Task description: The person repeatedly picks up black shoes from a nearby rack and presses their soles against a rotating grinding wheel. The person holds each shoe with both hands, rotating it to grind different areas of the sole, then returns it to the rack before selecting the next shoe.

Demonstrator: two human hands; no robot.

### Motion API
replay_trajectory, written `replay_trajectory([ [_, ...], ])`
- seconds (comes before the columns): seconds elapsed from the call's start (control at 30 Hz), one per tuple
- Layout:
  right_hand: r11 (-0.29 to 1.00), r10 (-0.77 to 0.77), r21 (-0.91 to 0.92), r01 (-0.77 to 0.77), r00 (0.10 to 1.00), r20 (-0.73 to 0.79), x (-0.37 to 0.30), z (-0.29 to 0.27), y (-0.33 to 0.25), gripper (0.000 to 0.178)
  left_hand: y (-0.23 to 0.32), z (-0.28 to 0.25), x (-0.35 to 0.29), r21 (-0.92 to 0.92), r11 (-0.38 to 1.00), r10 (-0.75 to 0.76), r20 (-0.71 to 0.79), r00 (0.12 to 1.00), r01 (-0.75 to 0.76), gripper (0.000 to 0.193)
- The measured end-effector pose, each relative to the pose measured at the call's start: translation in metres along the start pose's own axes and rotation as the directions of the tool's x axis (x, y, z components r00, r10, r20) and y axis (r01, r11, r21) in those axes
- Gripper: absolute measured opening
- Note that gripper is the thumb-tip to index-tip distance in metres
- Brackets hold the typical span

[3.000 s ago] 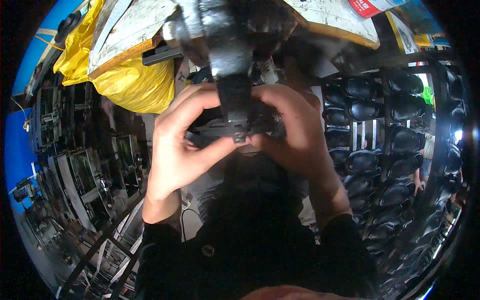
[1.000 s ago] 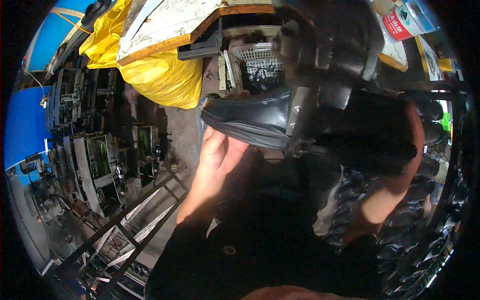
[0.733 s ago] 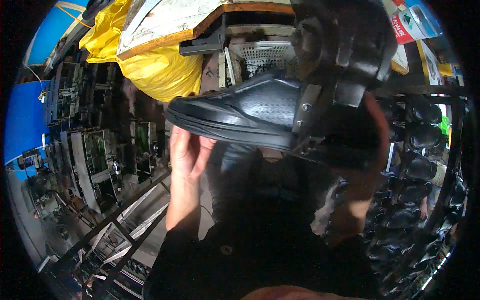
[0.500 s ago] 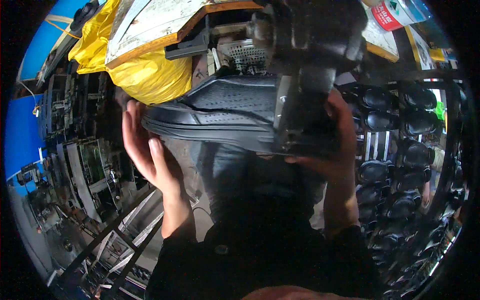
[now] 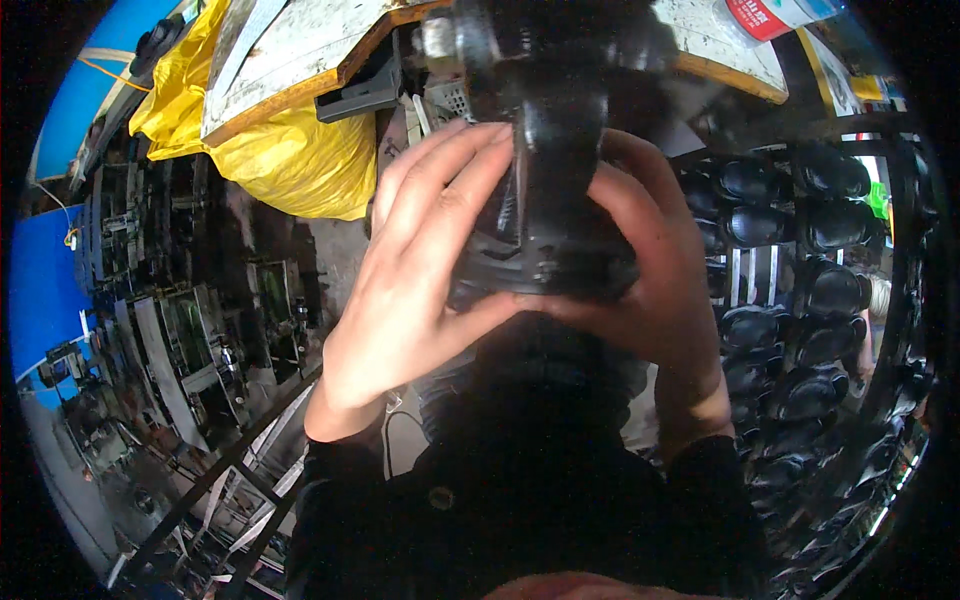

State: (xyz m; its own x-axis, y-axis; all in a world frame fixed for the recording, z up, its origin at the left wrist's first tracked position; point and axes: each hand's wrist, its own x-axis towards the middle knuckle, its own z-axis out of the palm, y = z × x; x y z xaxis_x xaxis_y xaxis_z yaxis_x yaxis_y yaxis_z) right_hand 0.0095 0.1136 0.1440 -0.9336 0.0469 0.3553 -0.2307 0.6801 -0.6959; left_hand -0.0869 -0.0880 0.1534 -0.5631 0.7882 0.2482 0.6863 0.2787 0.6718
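A black shoe (image 5: 490, 262) is between my two hands, up against the dark arm of a machine (image 5: 563, 140) that hides much of it. My left hand (image 5: 420, 240) wraps round the shoe's left side, fingers on top and thumb along the lower edge. On the other side my right hand (image 5: 655, 245) grips it, its thumb low near my left thumb. One end of the shoe faces me, with its sole edge low. The far part lies behind the machine arm and my fingers.
A yellow plastic sack (image 5: 290, 160) hangs under a worn white tabletop (image 5: 300, 60) at the upper left. A plastic bottle (image 5: 775, 18) stands at the upper right. Racks of black shoes (image 5: 750, 235) fill the right side; metal racks (image 5: 180, 350) stand at the left.
The shoe has turned from lying sideways to pointing end-on toward me. My left hand has moved right, from the shoe's left end to close round its side; the right hand still holds it.
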Motion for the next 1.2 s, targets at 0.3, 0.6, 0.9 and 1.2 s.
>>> replay_trajectory([
  [0.3, 0.965, 0.152, 0.227, -0.133, 0.986, -0.069, -0.018, 0.011, 0.015, 0.104, -0.022, 0.038, -0.026, -0.682, 0.669, -0.413, -0.008, 0.911, 0.297, 0.087],
  [0.6, 0.709, 0.44, 0.511, -0.487, 0.871, 0.219, -0.113, 0.082, 0.125, 0.08, -0.03, 0.07, -0.026, -0.919, 0.393, -0.287, -0.089, 0.954, 0.032, 0.086],
  [0.9, 0.893, 0.291, 0.327, -0.31, 0.951, 0.107, -0.112, 0.042, 0.121, 0.065, -0.052, 0.096, -0.054, -0.996, 0.09, -0.493, -0.045, 0.869, -0.001, 0.093],
  [1.2, 0.633, 0.485, 0.593, -0.497, 0.852, 0.197, -0.141, 0.076, 0.116, 0.058, -0.025, 0.089, -0.034, -0.915, 0.374, -0.376, -0.003, 0.926, 0.149, 0.082],
])
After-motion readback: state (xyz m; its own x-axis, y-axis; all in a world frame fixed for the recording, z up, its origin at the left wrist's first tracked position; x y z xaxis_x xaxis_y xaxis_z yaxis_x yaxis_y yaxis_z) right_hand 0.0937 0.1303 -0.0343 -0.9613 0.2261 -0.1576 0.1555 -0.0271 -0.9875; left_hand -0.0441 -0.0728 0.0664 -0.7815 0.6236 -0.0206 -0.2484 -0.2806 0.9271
